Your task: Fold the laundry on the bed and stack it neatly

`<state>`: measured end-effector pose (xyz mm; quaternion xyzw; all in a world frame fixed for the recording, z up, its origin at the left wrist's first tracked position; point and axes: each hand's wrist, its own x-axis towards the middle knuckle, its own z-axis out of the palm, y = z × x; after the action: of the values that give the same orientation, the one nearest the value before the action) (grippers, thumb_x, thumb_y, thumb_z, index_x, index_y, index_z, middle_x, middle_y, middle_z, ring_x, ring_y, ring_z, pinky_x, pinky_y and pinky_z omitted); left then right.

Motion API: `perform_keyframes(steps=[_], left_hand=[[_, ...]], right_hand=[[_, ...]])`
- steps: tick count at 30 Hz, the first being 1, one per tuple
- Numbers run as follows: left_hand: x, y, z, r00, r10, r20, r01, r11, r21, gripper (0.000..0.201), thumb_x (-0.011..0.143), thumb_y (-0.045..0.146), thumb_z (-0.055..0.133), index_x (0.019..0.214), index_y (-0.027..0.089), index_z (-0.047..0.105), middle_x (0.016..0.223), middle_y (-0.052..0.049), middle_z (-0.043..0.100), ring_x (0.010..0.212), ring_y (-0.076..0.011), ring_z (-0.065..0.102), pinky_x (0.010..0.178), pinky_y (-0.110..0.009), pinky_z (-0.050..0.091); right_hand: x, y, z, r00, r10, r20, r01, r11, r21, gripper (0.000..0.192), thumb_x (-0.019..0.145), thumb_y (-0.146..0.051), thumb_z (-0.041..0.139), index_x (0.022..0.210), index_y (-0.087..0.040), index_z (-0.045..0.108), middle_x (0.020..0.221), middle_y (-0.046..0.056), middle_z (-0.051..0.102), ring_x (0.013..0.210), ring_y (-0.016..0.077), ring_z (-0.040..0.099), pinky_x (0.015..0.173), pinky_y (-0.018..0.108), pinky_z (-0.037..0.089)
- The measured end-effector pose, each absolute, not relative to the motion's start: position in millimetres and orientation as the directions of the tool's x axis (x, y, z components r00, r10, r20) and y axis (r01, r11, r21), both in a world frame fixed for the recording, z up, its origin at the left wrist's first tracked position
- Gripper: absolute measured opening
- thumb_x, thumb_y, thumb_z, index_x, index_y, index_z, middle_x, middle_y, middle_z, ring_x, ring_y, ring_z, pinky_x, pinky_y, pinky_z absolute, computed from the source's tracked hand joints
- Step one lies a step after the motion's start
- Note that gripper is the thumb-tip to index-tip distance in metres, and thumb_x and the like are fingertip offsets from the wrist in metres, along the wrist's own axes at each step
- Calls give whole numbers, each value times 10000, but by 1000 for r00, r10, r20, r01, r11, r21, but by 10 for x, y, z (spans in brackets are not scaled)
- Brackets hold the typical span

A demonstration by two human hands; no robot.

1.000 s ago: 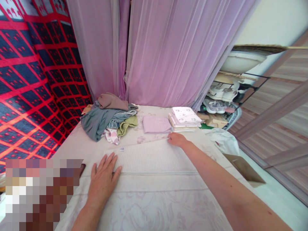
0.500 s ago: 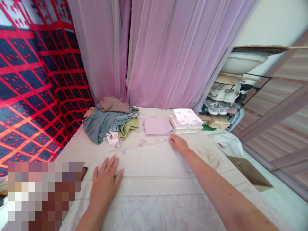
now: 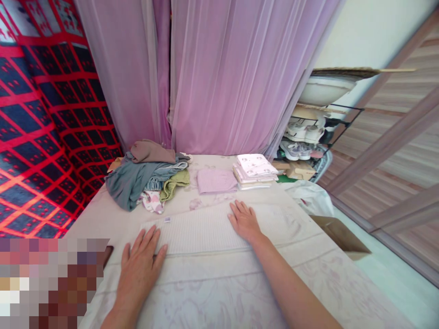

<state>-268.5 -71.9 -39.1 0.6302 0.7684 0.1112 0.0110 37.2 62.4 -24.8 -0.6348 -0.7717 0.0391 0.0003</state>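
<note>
A pale ribbed garment, folded into a long flat strip with a small label at its upper left, lies across the bed. My left hand rests flat at its left end, fingers spread. My right hand lies on its right part with the fingers stretched out and apart. Just beyond is a folded lilac ribbed garment. To its right stands a stack of folded clothes, a white printed piece on top.
A heap of loose clothes in grey-green, brown and olive lies at the far left of the bed. Purple curtains hang behind. On the right are a shoe rack, a white plastic bag and an open cardboard box.
My right hand has opened from a pinch at the garment's upper right corner and now lies flat on the cloth. My left hand stays at the left end. The view has shifted slightly.
</note>
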Motion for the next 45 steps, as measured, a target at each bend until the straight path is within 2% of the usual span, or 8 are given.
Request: perform_keyframes(steps=[5, 12, 19, 24, 29, 34, 40, 45], left_hand=[[-2717, -706, -413, -180, 978, 108, 971, 160, 177, 543, 925, 438, 296, 1387, 213, 473, 1500, -51, 378, 1401, -282, 271, 1101, -561, 212], [-2685, -708, -387, -194, 971, 136, 970, 170, 173, 533, 930, 410, 282, 1375, 201, 487, 1488, -61, 399, 1395, -280, 280, 1098, -556, 214], [-2671, -725, -331, -190, 971, 146, 963, 155, 221, 521, 935, 409, 289, 1380, 219, 480, 1487, -68, 401, 1396, -280, 279, 1098, -562, 206], [-2742, -685, -419, -175, 977, 118, 968, 149, 201, 543, 920, 425, 302, 1392, 211, 463, 1493, -61, 390, 1403, -282, 265, 1096, -567, 213], [-2771, -670, -454, -172, 978, 120, 972, 149, 184, 541, 920, 433, 301, 1395, 226, 459, 1494, -50, 389, 1403, -280, 271, 1099, -561, 218], [-2750, -674, -438, -177, 976, 127, 973, 154, 169, 537, 927, 435, 289, 1392, 227, 461, 1499, -47, 382, 1404, -275, 267, 1100, -549, 223], [-2781, -665, -460, -172, 978, 118, 973, 151, 172, 545, 929, 447, 281, 1397, 227, 452, 1502, -38, 377, 1404, -277, 259, 1097, -559, 224], [-2786, -657, -463, -155, 979, 129, 977, 132, 170, 572, 922, 485, 270, 1397, 222, 449, 1510, -38, 362, 1405, -286, 256, 1094, -573, 228]], right_hand=[[328, 684, -186, -156, 976, -149, 985, 141, -103, 591, 944, -495, 219, 1484, -259, 271, 1582, 48, 163, 1441, 269, 117, 1104, 555, 109], [212, 723, -147, -100, 987, -123, 993, 92, -69, 599, 927, -503, 218, 1473, -268, 294, 1567, 55, 219, 1405, 286, 205, 1062, 595, 189], [209, 695, -158, -96, 982, -163, 991, 79, -103, 616, 934, -508, 185, 1495, -258, 239, 1585, 43, 142, 1440, 271, 109, 1093, 591, 122], [282, 672, -170, -79, 993, -87, 988, 67, -138, 660, 940, -513, 145, 1507, -178, 190, 1587, 69, 108, 1450, 233, 68, 1119, 569, 72], [339, 691, -206, -112, 979, -172, 986, 87, -143, 665, 936, -531, 179, 1503, -184, 204, 1587, 71, 102, 1451, 233, 74, 1122, 560, 82], [674, 596, -201, -57, 997, -52, 996, 53, -69, 614, 956, -479, 191, 1491, -183, 247, 1580, 89, 147, 1447, 228, 101, 1130, 546, 60], [1083, 482, -201, -2, 993, -119, 999, -3, -43, 586, 964, -461, 224, 1481, -190, 276, 1573, 107, 171, 1438, 252, 155, 1105, 555, 185], [1338, 344, -265, -6, 1000, 30, 1000, 6, 8, 532, 964, -397, 271, 1459, -210, 331, 1555, 105, 239, 1428, 261, 193, 1113, 573, 154]])
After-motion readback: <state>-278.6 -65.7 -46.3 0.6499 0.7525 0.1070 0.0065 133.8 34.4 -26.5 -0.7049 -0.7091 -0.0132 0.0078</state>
